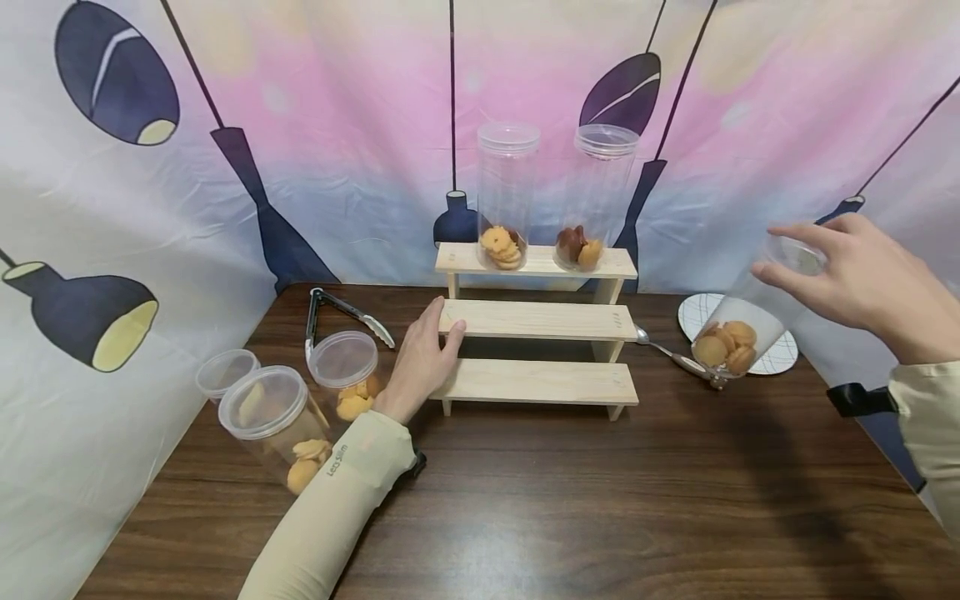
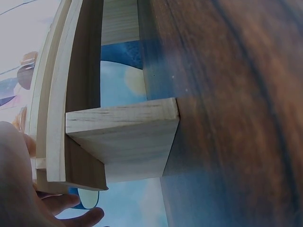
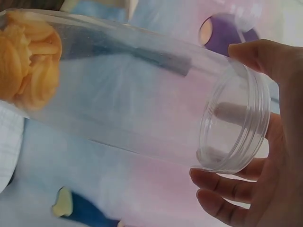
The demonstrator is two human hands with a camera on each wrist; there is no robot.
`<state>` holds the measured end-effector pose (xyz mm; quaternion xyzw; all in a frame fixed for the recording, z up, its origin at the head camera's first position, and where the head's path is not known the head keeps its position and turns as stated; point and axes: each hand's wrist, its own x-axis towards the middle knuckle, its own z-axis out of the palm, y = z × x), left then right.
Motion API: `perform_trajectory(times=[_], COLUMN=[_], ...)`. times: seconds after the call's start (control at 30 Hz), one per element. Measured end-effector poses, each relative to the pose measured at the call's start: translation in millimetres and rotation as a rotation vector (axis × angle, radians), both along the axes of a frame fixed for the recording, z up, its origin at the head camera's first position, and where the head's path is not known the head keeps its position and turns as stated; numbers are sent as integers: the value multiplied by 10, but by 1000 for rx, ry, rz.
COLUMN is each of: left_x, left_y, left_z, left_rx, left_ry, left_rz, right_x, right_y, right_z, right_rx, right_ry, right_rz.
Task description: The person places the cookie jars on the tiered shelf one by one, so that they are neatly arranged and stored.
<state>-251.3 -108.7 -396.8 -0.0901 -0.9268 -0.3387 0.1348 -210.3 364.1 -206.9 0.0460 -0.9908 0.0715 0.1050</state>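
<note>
1. Pinching the clear jar (image 1: 768,293) near its ringed end, thumb opposed to fingers, our right hand (image 1: 862,275) holds it tilted above the table (image 1: 600,500), near the round white mat (image 1: 782,354).
2. Our left hand (image 1: 420,358) grips the left end of the wooden stand (image 1: 536,382) at the middle tier.
3. Risk: we drop the jar. Cause: smooth walls, gripped at one end, with biscuits (image 1: 723,346) weighting the other.
4. Risk: we spill biscuits. Cause: excess tilt; we cannot tell whether a lid seals the ringed end.
5. Risk: we topple the left tall jar (image 1: 516,192) or right tall jar (image 1: 598,196). Cause: jolting the stand.
</note>
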Motion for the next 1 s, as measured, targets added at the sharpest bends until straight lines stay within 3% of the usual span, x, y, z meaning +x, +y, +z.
perform_trajectory(times=[0.3,0.57,1.0], left_x=[4,-2,12], left_y=[8,4,-1], left_z=[-12,-5,-2], left_rx=[5,-1,5], left_ry=[3,-3,1], left_rz=[-3,-3,3], right_x=[-45,-94,-191], right_y=[-360,-738,-1484], right_z=[274,508,618], right_rx=[21,51,35], right_ry=[8,20,41], right_rz=[66,188,363])
